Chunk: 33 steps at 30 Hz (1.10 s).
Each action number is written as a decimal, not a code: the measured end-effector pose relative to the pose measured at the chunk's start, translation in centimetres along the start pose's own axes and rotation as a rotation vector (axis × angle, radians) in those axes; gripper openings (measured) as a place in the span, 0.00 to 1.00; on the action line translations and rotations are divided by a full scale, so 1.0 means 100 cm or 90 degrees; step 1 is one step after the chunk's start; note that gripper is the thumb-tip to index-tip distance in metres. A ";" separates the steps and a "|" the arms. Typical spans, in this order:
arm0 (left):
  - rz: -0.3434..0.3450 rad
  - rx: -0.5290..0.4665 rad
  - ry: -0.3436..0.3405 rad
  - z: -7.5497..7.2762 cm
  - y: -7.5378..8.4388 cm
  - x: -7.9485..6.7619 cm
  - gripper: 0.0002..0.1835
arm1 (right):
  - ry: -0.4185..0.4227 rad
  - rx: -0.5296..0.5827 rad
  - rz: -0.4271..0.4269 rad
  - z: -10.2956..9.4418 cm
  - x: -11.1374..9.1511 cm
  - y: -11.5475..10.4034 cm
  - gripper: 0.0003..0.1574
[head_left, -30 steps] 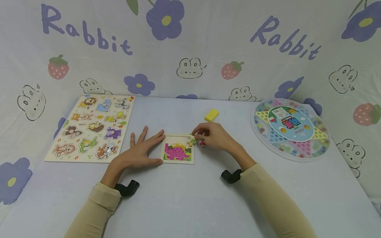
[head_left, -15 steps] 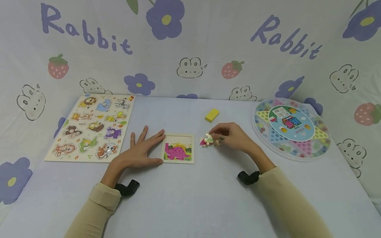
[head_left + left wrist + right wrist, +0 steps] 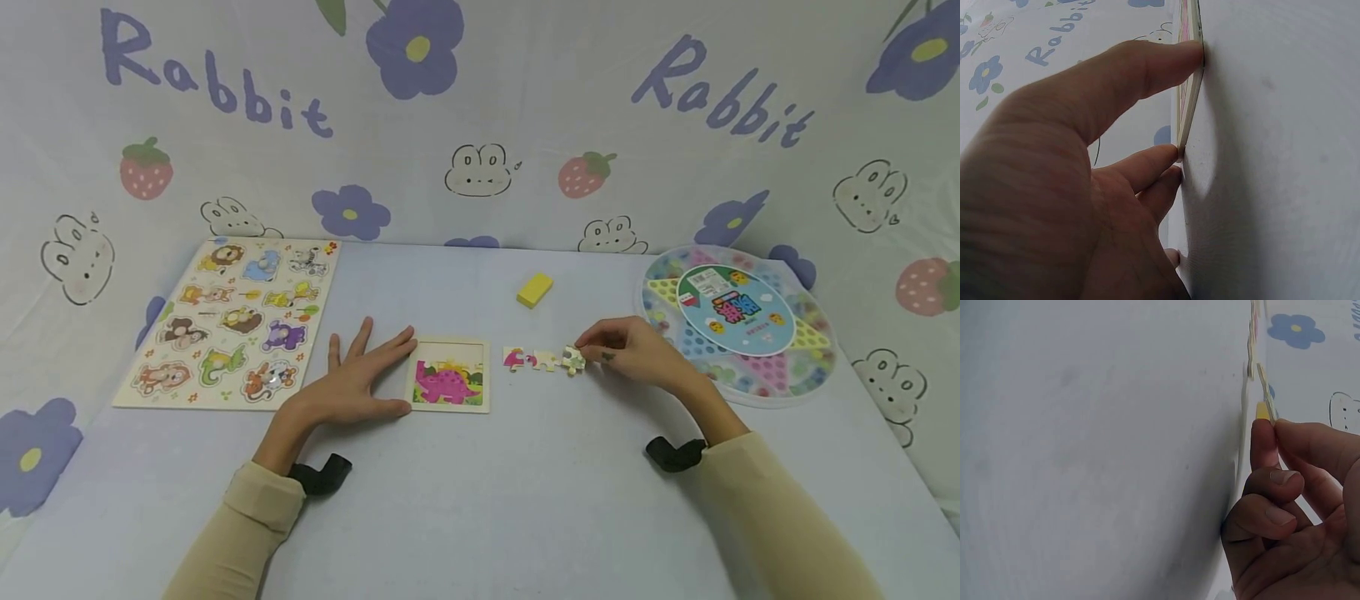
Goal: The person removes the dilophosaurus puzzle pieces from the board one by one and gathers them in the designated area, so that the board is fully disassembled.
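My left hand [image 3: 356,379] rests on the table with fingers spread, its thumb and a fingertip touching the left edge of a small wooden puzzle frame [image 3: 450,342]. Inside the frame a pink dinosaur picture [image 3: 446,385] fills the lower part, and the top strip shows bare wood. Between thumb and index finger my right hand [image 3: 637,354] pinches a green and white jigsaw piece [image 3: 573,360], seen edge-on in the right wrist view as a thin tilted piece [image 3: 1266,390]. Just left of it lie a pink piece [image 3: 513,358] and a pale piece [image 3: 543,361] on the table.
A yellow block [image 3: 535,290] lies behind the loose pieces. At the left is a large animal puzzle board [image 3: 315,333]; at the right a round Chinese checkers set [image 3: 735,325] lies under a clear cover. A printed cloth [image 3: 480,83] hangs behind the table.
My right hand has lifted the green and white piece away from the frame's upper right corner and carried it rightward past the loose pieces. My left hand has stayed put.
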<state>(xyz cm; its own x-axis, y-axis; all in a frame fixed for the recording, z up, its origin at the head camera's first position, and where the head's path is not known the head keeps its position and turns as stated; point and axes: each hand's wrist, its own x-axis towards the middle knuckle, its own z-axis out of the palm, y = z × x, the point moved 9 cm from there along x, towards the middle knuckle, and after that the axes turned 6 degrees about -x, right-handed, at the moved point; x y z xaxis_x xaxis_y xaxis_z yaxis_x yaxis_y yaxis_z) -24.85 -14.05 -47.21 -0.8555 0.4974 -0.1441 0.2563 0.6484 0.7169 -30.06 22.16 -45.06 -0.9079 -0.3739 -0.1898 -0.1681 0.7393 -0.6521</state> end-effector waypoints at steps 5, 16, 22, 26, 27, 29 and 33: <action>0.000 -0.001 0.001 0.000 -0.001 0.000 0.50 | -0.020 0.003 0.003 0.000 -0.003 0.003 0.10; -0.001 -0.001 0.000 0.000 0.000 -0.001 0.50 | -0.032 -0.025 -0.008 0.004 0.003 0.002 0.10; -0.002 -0.001 -0.001 0.000 0.000 -0.001 0.50 | -0.044 -0.036 -0.020 0.005 0.005 -0.001 0.10; -0.002 -0.002 -0.002 0.000 0.000 -0.001 0.50 | -0.052 -0.035 -0.022 0.006 0.004 -0.003 0.10; -0.002 -0.003 -0.002 0.000 0.000 -0.001 0.50 | -0.053 -0.035 -0.023 0.006 0.003 -0.004 0.10; -0.002 -0.003 -0.002 0.000 0.000 -0.001 0.50 | -0.056 -0.035 -0.022 0.005 0.003 -0.005 0.11; -0.003 -0.001 -0.001 0.000 0.000 -0.001 0.50 | -0.055 -0.037 -0.022 0.004 0.003 -0.005 0.11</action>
<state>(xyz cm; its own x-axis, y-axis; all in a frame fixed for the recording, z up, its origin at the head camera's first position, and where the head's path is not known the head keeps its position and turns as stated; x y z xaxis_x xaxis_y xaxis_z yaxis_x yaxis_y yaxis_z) -24.79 -14.12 -47.23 -0.8558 0.4955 -0.1486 0.2516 0.6496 0.7175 -30.10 21.41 -45.07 -0.8647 -0.4455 -0.2320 -0.2233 0.7547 -0.6169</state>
